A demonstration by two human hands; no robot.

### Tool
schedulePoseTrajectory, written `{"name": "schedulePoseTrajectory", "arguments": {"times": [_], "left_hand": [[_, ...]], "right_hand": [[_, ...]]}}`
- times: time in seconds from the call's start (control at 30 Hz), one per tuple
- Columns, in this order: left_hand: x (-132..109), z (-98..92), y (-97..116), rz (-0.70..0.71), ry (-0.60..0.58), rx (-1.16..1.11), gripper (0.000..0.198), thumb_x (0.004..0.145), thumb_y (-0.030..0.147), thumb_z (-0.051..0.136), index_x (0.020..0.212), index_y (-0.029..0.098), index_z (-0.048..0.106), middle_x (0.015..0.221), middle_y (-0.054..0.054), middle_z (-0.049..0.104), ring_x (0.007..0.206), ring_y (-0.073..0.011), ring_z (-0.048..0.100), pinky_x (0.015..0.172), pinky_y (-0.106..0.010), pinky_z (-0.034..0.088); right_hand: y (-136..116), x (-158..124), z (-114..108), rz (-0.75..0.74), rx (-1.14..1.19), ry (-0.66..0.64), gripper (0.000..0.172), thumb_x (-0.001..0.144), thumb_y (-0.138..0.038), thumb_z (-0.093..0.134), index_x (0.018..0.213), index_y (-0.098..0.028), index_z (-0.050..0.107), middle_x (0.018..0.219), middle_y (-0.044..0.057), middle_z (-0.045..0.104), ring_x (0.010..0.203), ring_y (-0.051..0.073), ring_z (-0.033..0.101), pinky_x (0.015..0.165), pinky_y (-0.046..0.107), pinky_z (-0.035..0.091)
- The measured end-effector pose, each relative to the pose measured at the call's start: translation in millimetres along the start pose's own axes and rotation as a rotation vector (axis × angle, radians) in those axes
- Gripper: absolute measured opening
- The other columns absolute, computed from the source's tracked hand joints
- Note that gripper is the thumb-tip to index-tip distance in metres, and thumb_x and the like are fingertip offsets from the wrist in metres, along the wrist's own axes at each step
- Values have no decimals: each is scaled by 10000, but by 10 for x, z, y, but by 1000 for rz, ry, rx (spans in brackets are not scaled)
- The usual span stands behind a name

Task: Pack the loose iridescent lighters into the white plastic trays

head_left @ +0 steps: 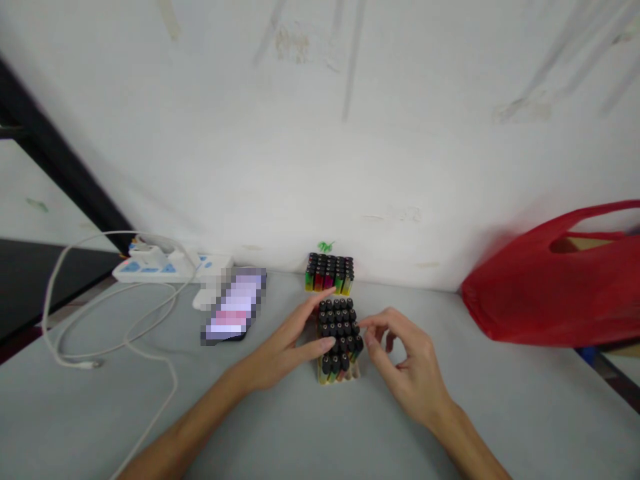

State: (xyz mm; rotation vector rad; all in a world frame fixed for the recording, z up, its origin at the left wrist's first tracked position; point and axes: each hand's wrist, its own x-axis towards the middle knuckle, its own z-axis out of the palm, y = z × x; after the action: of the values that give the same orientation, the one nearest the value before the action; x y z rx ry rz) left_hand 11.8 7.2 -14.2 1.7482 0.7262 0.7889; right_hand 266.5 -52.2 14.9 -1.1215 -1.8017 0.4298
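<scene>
A tray [325, 381] of black-topped lighters [341, 317] stands on the grey table in front of me. Its front row shows a gap at the right. My left hand [283, 353] rests along the tray's left side, its fingers spread and holding nothing, with the thumb at the lighter tops. Just right of the tray is my right hand [405, 360], thumb and index finger slightly apart beside the lighters; nothing shows between them. Behind the tray, a second block of colourful lighters with black tops [329, 273] stands near the wall.
To the left lie a phone [235, 307], a white power strip [165, 267] with plugs, and a looped white cable [173, 373]. A red bag [550, 287] sits at the right. The white wall [350, 167] rises behind the table.
</scene>
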Motion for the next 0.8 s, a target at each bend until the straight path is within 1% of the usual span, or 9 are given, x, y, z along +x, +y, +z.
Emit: {"name": "schedulePoseTrajectory", "arguments": {"times": [0.07,0.13,0.2,0.27,0.37,0.47,0.63,0.8], "left_hand": [[-2,0,-2,7,-5,17,727,1084,430,702,1728,362,370,1777,-69,431,1633,-359,403,1389,-579,258],[0,1,4,22,-11,31,694,1093,425,691,1716,372,391,1773,-51,442,1636,-340,404,1395,-560,252],[5,0,19,39,-13,50,652,1099,426,682,1697,378,426,1761,-38,463,1633,-329,411,1398,-544,253],[11,0,35,54,-14,71,614,1103,433,673,1678,379,463,1740,-34,496,1619,-328,437,1394,-534,269],[14,2,45,68,-3,87,588,1109,434,659,1667,370,484,1738,-34,500,1615,-332,445,1390,-530,285],[13,9,34,71,13,75,609,1108,427,657,1680,349,464,1756,-45,477,1628,-340,425,1394,-541,277],[15,21,7,58,26,41,615,1103,440,666,1676,350,464,1753,-42,479,1634,-330,415,1402,-538,263],[6,14,-15,44,26,49,612,1108,470,657,1677,365,457,1759,-33,471,1641,-326,401,1407,-535,245]], "right_hand": [[4,8,-6,-25,-13,2,190,1019,-168,619,1130,-246,752,980,48,721,911,227,679,744,347,537],[6,8,-8,-39,-19,-17,252,1008,-156,621,1202,-256,747,1150,83,729,1097,266,683,903,404,567],[9,1,-4,-47,-26,-53,334,1010,-154,620,1304,-273,725,1325,104,705,1259,292,654,1066,468,546],[15,-8,8,-56,-36,-98,410,1021,-172,627,1407,-297,683,1463,109,665,1366,309,616,1156,511,513],[24,-19,33,-65,-50,-159,501,1037,-216,639,1524,-326,602,1604,105,595,1470,328,560,1219,552,480],[35,-28,54,-70,-52,-198,549,1055,-257,639,1588,-341,538,1675,98,541,1529,331,512,1255,571,451],[67,-53,66,-65,-18,-230,601,1073,-301,637,1643,-348,451,1724,93,487,1582,323,454,1307,579,391],[108,-81,60,-48,44,-242,599,1099,-316,565,1673,-338,394,1727,100,477,1594,326,440,1319,587,374]]}}
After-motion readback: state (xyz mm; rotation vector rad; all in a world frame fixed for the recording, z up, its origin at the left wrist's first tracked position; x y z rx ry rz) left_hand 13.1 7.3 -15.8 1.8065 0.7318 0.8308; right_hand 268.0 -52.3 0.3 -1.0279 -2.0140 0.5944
